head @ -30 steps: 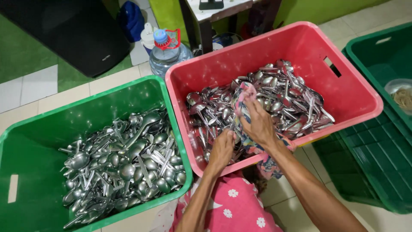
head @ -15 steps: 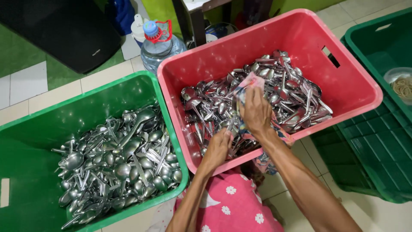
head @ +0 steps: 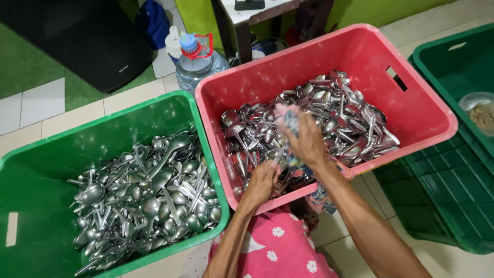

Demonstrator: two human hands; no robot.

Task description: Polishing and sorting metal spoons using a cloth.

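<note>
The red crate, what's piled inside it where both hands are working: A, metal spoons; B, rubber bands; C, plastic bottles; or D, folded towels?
A: the red crate holds a heap of shiny metal spoons, and the left hand and right hand are both down among them.

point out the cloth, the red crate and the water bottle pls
cloth [head: 291,119]: head view, on the top fold above the right hand's fingers.
red crate [head: 437,110]: head view, on its right rim.
water bottle [head: 198,64]: head view, on its clear shoulder below the blue cap.
</note>
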